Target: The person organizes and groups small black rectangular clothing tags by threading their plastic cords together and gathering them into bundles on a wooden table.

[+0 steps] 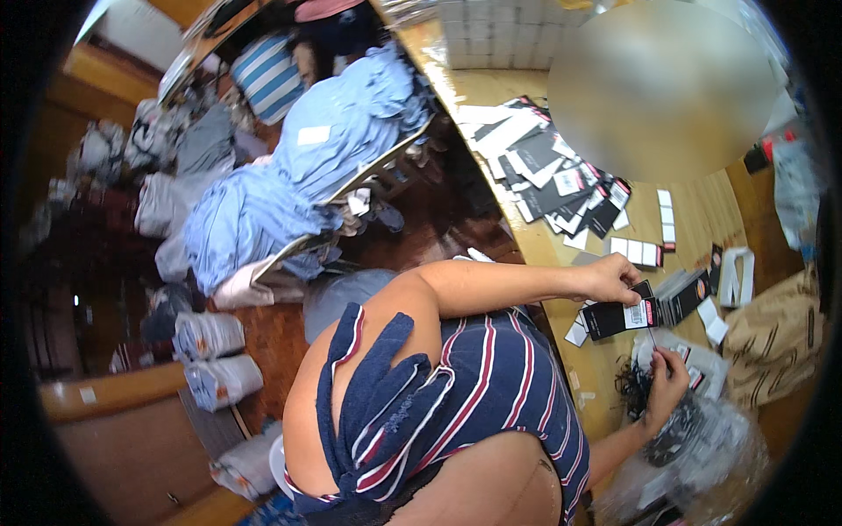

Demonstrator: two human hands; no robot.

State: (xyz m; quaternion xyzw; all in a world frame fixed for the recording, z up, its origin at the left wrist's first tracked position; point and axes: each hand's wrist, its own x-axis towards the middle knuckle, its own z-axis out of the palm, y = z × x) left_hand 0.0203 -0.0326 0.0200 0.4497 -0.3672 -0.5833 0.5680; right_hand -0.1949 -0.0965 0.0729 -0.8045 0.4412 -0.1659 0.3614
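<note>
My left hand (611, 280) pinches a black hang tag (619, 317) by its upper edge. A white barcode sticker with a red strip is on that tag. Just below, my right hand (668, 384) has its fingertips closed on a thin dark string (652, 340) near the tag's lower edge; whether the string passes through the tag is too small to tell. Beside the tag stands a row of stacked tags (682, 296). A tangle of black strings (633, 386) lies by my right hand, next to a clear plastic bag (702, 460) with dark contents.
A loose heap of black and white tags (561, 171) covers part of the wooden table (702, 219). Sticker strips (636, 252), a white cardboard frame (737, 276) and a brown paper bag (776, 337) lie around. Light blue fabric (303, 158) fills a rack, with wrapped bundles (224, 381) on the floor.
</note>
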